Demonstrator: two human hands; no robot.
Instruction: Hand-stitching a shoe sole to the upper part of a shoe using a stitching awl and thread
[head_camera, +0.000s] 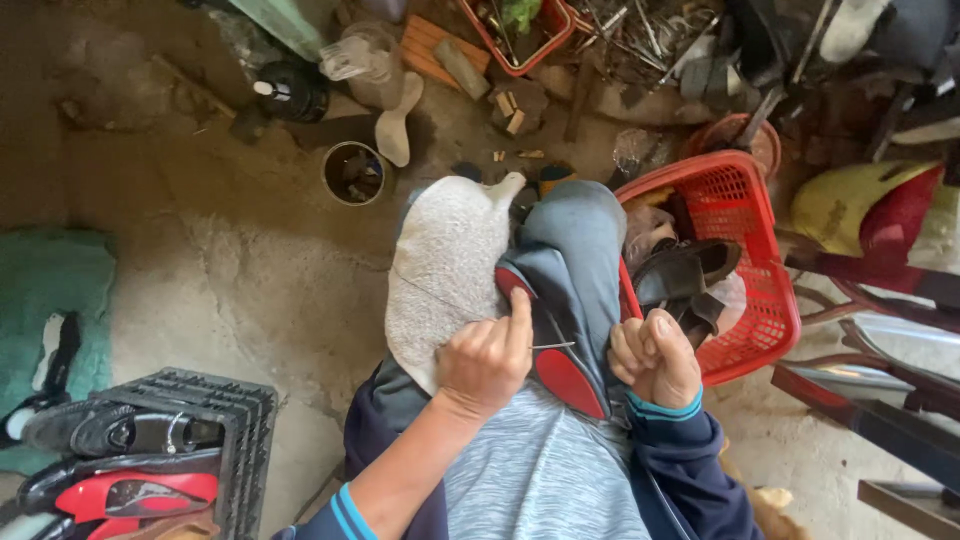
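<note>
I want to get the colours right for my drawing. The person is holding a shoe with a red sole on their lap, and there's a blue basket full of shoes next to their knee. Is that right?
Not quite: the basket is red, not blue, as the head view shows. The rest holds. The left hand and right hand hold the shoe with the red sole on the lap, and the basket beside the knee has dark shoes in it.

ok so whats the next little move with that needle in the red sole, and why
Probably draw the needle on through and pull the stitch snug. It lies across the red-soled shoe on the lap, between the left hand, whose fingers press the sole's edge, and the closed right hand. Whether thread trails from it is too fine to tell.
</note>
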